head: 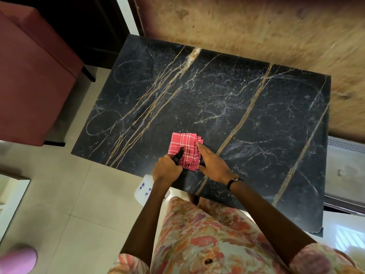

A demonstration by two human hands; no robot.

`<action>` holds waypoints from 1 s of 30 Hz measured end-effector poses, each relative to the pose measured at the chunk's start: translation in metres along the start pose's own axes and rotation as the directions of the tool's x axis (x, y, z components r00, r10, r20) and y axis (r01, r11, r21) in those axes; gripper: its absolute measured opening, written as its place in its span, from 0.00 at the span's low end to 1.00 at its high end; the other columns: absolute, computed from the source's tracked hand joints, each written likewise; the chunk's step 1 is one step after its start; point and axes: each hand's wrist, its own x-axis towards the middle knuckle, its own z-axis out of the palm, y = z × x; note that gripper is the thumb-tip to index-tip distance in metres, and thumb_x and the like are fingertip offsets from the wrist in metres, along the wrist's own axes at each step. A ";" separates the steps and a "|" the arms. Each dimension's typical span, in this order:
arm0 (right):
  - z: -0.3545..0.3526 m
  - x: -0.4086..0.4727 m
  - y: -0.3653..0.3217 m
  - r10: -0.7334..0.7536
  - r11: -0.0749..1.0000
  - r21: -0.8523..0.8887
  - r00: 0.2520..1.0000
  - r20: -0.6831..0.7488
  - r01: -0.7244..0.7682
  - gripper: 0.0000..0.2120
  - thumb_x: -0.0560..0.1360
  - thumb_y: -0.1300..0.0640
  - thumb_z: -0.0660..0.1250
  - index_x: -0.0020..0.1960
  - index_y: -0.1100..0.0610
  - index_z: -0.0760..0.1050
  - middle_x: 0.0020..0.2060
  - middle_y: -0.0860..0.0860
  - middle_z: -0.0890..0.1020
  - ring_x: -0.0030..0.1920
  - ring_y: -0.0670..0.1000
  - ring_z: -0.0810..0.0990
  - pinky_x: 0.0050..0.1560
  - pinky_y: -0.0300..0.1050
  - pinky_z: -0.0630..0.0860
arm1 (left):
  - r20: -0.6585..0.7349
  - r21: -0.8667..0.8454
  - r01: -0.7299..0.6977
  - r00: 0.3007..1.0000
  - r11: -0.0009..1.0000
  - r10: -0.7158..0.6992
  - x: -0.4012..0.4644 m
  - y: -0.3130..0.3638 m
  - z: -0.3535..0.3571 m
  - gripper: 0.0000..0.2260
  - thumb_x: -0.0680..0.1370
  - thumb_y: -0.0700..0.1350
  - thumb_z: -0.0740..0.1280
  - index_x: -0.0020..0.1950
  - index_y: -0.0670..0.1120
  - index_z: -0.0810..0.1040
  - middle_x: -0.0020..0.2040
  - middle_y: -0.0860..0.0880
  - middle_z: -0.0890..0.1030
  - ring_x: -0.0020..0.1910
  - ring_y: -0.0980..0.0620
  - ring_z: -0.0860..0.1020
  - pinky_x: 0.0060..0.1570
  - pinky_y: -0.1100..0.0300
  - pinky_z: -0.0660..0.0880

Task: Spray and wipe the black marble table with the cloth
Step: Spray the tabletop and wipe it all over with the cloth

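1. A black marble worktop (246,99) with gold and white veins is seen from above; faint ring marks are visible near its left edge.
2. A folded red checked cloth (182,148) lies on the worktop near the front edge, between the two hands.
3. The left hand (166,171) is curled around a spray bottle (145,189); its black nozzle overlaps the cloth's lower left corner. The white body, printed with small blue motifs, is mostly hidden behind the hand and forearm.
4. The right hand (214,165) lies with straight fingers on the cloth's right edge. A wristwatch (234,180) is worn on that wrist.
5. A red upholstered chair (33,80) stands left of the worktop, a wooden wall (256,26) behind it.
6. The pink object at the lower left corner is cut off and cannot be identified.
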 end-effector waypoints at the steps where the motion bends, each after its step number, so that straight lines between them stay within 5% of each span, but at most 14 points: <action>1: -0.001 0.000 0.000 -0.004 1.000 0.002 1.000 0.002 0.004 0.42 0.75 0.61 0.69 0.79 0.57 0.45 0.78 0.53 0.57 0.76 0.54 0.59 0.72 0.53 0.64 | 0.008 0.005 -0.017 1.000 1.000 0.017 0.001 0.004 0.001 0.13 0.73 0.45 0.69 0.54 0.41 0.75 0.50 0.42 0.81 0.48 0.44 0.80 0.50 0.52 0.76; 15: -0.008 0.008 0.002 -0.006 0.989 0.145 0.999 -0.046 0.013 0.36 0.76 0.61 0.68 0.78 0.58 0.52 0.75 0.54 0.61 0.73 0.56 0.65 0.73 0.54 0.64 | -0.047 0.033 0.057 0.997 0.998 -0.055 0.007 0.013 -0.004 0.13 0.74 0.46 0.68 0.54 0.40 0.75 0.49 0.42 0.82 0.47 0.44 0.80 0.53 0.50 0.78; 18: -0.002 0.014 -0.008 0.143 0.954 0.286 0.973 -0.181 -0.087 0.34 0.75 0.61 0.70 0.75 0.61 0.57 0.70 0.58 0.63 0.70 0.59 0.67 0.72 0.54 0.64 | -0.036 0.065 0.072 0.997 0.995 -0.070 0.005 0.004 -0.006 0.13 0.74 0.46 0.68 0.53 0.40 0.75 0.48 0.42 0.81 0.45 0.45 0.80 0.51 0.50 0.78; 23: 0.007 0.030 -0.025 0.441 0.822 0.469 0.882 -0.165 -0.324 0.38 0.72 0.56 0.74 0.74 0.64 0.57 0.68 0.61 0.64 0.67 0.62 0.69 0.69 0.56 0.68 | -0.043 0.086 0.084 0.996 0.993 -0.080 0.005 -0.007 -0.004 0.13 0.72 0.46 0.68 0.53 0.41 0.76 0.47 0.43 0.81 0.44 0.44 0.80 0.46 0.52 0.76; 27: 0.014 0.040 -0.032 0.560 0.728 0.575 0.807 -0.187 -0.373 0.35 0.68 0.57 0.77 0.68 0.63 0.64 0.64 0.59 0.69 0.60 0.60 0.74 0.62 0.53 0.73 | -0.051 -0.200 0.053 0.997 0.978 -0.064 0.014 -0.027 -0.017 0.08 0.72 0.41 0.67 0.49 0.40 0.79 0.43 0.40 0.82 0.36 0.48 0.78 0.42 0.54 0.75; 30: 0.017 0.045 -0.032 0.615 0.590 0.712 0.784 -0.088 -0.382 0.17 0.68 0.58 0.77 0.54 0.60 0.78 0.54 0.58 0.82 0.48 0.54 0.82 0.48 0.47 0.80 | -0.054 -0.415 0.106 0.988 0.903 -0.141 0.025 -0.047 -0.037 0.09 0.73 0.41 0.67 0.49 0.38 0.79 0.40 0.40 0.81 0.35 0.44 0.79 0.37 0.53 0.76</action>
